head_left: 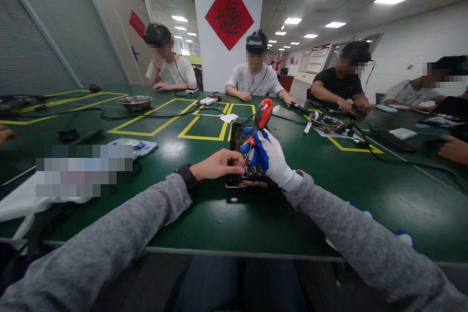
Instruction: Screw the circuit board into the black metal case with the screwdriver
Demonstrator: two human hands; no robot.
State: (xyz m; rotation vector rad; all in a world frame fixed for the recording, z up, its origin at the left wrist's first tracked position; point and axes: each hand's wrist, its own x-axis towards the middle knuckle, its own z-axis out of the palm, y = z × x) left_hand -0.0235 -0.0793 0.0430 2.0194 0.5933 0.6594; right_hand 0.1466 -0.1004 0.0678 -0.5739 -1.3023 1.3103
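My right hand (272, 153), in a white and blue glove, is closed around a red and black screwdriver (263, 113). The screwdriver stands tilted, its shaft pointing down at a black rectangular electronic device (252, 181) on the green table. My left hand (217, 165) is bare, with a dark watch (186, 175) on its wrist. Its thumb and fingers come together beside the lower shaft, over the device's left part; what they pinch, if anything, is too small to make out. The two hands cover much of the device, whose exact kind does not show.
Yellow tape outlines (168, 122) mark the green table (204, 229). Metal bowls (135, 102) stand farther back, and black cables cross the surface. White bundled material (22, 200) lies at left. A blue and white item (404, 238) sits near my right sleeve. Several people sit opposite.
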